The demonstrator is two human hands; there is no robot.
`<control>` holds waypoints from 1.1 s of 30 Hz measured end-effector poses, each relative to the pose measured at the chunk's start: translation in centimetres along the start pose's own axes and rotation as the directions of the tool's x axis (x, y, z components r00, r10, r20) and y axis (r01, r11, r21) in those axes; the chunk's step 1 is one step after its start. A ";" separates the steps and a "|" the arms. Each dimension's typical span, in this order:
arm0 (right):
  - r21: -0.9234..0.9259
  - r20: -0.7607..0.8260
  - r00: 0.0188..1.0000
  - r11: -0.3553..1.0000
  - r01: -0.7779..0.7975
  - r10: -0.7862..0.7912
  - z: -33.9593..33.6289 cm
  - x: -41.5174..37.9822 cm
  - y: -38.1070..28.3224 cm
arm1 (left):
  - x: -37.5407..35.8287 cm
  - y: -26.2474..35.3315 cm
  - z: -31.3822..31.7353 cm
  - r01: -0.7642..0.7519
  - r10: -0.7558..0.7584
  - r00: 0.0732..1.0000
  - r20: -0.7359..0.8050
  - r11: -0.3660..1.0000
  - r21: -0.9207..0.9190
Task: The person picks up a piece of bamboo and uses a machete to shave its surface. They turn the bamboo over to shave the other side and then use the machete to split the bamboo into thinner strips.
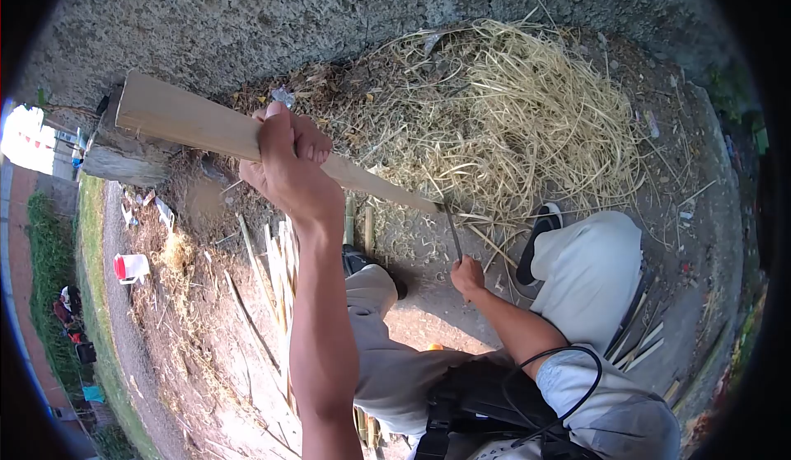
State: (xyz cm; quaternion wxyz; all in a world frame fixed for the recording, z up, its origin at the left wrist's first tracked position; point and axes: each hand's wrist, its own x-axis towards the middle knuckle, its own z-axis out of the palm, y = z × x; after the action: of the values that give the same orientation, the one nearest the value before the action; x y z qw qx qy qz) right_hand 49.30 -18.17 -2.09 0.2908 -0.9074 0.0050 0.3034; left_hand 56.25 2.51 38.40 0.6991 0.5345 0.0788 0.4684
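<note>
Rough grey wall runs along the top of the head view, and below it we see bare earth strewn with dry debris. Across the middle lies the work: a long, flat, pale wooden strip, slanting from upper left down toward the centre, held off the ground. We note the left grip clenched around the strip, on its broad, nearer-looking half, with the forearm rising from the bottom edge. The right grip is closed about the lower end of a narrow dark blade, whose upper end meets the strip's narrow end; we cannot tell whether it cuts into the wood. Beyond this end we find a large heap of straw-coloured shavings, spread near a dark shoe and a bent, pale-trousered knee. Left of centre, pale split poles lie bundled beside the left forearm, and a red-and-white bucket stands well apart, farther left.
</note>
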 end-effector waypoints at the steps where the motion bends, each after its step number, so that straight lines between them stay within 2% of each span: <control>1: 0.013 -0.039 0.999 1.000 0.013 -0.013 -0.2 -0.1 -0.3 | 0.1 0.1 0.1 0.008 -0.008 1.000 0.015 1.000 0.021; 3: 0.035 -0.117 0.993 0.999 0.039 -0.034 -0.7 -0.7 -1.7 | 0.2 0.1 0.2 0.019 -0.020 0.999 0.027 1.000 0.014; 6: 0.079 -0.156 0.976 0.983 0.169 -0.155 -2.2 -1.2 -3.6 | 0.3 0.2 0.0 0.028 -0.027 0.999 0.023 0.999 -0.041; 9: 0.171 -0.228 0.957 0.961 0.219 -0.178 -3.3 -2.1 -4.8 | 0.3 0.2 -0.1 0.025 -0.024 0.999 0.022 0.999 -0.042; 12: 0.062 -0.211 0.968 0.986 0.155 -0.139 -2.1 -2.9 -2.6 | 0.4 0.1 -0.1 0.024 -0.024 1.000 0.001 0.999 -0.043; 15: 0.029 -0.158 0.986 0.997 0.067 -0.062 -1.4 -4.5 -0.7 | 0.6 0.0 -0.1 0.025 -0.026 1.000 -0.002 0.998 -0.057; 21: -0.096 0.047 0.998 0.994 0.050 -0.045 0.7 -2.9 1.9 | 0.3 0.2 0.2 0.029 -0.029 1.000 0.003 1.000 -0.010; 24: -0.088 0.020 0.996 0.992 0.088 -0.086 0.7 -2.2 2.5 | 0.5 0.1 0.1 0.034 -0.033 0.999 0.025 0.999 -0.034; 27: 0.118 0.208 0.964 0.975 -0.191 0.163 -1.2 -2.7 0.2 | 0.7 0.3 0.0 0.053 -0.047 0.997 0.069 0.994 -0.096; 29: 0.194 0.299 0.941 0.955 -0.224 0.160 -1.6 -2.3 -0.2 | 0.7 0.4 0.2 0.066 -0.054 0.995 0.082 0.985 -0.162; 33: 0.461 0.455 0.884 0.822 -0.334 0.104 -2.3 -0.8 0.2 | 0.5 1.1 0.0 0.104 -0.084 0.981 0.176 0.989 -0.105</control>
State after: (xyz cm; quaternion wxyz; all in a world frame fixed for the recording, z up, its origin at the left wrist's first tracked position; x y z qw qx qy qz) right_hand 49.88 -19.74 -0.27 0.4850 -0.7008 0.1337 0.5058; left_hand 55.95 2.85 39.50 0.7538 0.5279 0.0167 0.3908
